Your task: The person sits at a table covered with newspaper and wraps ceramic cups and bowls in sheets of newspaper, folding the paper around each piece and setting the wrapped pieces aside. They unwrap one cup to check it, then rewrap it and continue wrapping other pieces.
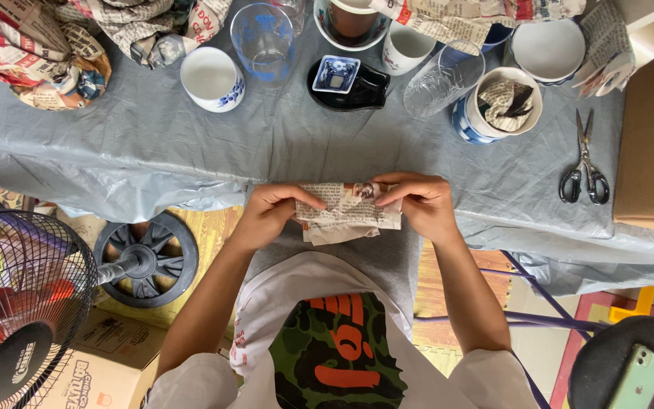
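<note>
both hands, left hand (272, 209) and right hand (419, 203), fingers closed on a newspaper-wrapped bundle (348, 213); scissors (584, 160) lie at three o'clock; wrapping step, folding ends comes next.

Newspaper bundle (348, 212) between both hands at table edge (scissors (584, 163) far right, cups behind)

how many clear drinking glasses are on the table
2: an upright glass at the far edge, and a tipped glass lying beside the blue-and-white cup. Newspaper may hide more.

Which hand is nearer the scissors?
Right. The right hand grips the newspaper-wrapped bundle, with the scissors further right; the left hand holds the bundle's far side.
</note>
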Demonstrator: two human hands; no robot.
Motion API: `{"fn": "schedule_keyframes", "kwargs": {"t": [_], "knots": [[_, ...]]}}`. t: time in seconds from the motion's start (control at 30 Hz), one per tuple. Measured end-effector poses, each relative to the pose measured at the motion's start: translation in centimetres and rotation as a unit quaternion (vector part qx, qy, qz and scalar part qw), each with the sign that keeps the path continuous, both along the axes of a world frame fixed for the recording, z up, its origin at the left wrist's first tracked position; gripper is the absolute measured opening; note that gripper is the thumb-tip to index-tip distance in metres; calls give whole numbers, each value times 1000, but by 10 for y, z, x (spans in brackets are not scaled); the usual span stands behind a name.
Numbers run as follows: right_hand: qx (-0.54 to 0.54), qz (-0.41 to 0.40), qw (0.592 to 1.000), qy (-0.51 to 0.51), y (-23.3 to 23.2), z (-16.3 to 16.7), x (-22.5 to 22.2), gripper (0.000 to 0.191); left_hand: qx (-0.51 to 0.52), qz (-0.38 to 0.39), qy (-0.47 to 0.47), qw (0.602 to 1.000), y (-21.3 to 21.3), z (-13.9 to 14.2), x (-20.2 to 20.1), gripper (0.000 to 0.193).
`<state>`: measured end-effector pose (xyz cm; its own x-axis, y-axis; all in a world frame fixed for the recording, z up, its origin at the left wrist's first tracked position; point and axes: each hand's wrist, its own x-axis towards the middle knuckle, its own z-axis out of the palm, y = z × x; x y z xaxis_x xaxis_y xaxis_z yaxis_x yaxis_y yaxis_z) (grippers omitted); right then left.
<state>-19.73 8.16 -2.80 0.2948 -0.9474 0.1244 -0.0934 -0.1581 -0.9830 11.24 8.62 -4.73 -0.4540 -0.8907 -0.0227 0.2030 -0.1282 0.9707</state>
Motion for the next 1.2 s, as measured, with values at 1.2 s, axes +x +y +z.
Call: {"fn": "schedule_keyframes", "kwargs": {"t": [1.2], "knots": [[53, 223, 973, 20, -18, 25, 7, 31, -132, -402, -46, 905, -18, 27, -48, 32]]}}
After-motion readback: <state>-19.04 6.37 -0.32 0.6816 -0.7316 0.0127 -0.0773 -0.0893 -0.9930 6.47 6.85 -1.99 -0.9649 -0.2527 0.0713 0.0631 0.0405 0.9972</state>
